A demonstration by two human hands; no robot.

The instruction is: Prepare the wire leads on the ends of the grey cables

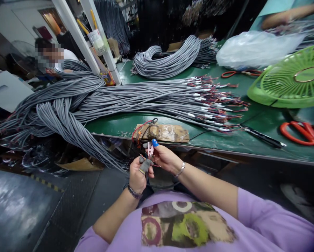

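Note:
My left hand (138, 176), with a grey cover on a finger, is closed around thin coloured wires (142, 156) just in front of the bench edge. Close against it, my right hand (165, 158) is pinched, a blue cover on its thumb. A small pink piece (150, 149) lies between the fingers of both hands; its kind is too small to tell. Just beyond the hands, a worn wooden block (170, 133) sits at the bench edge, with red and black leads at its left end.
Grey cables (136, 94) with stripped ends cover the green bench (115, 124); a coiled bundle (170, 63) lies behind. To the right are a black-handled tool (264, 137), orange-handled scissors (304, 132), a green fan (290, 78) and a plastic bag (256, 49). Two other people are nearby.

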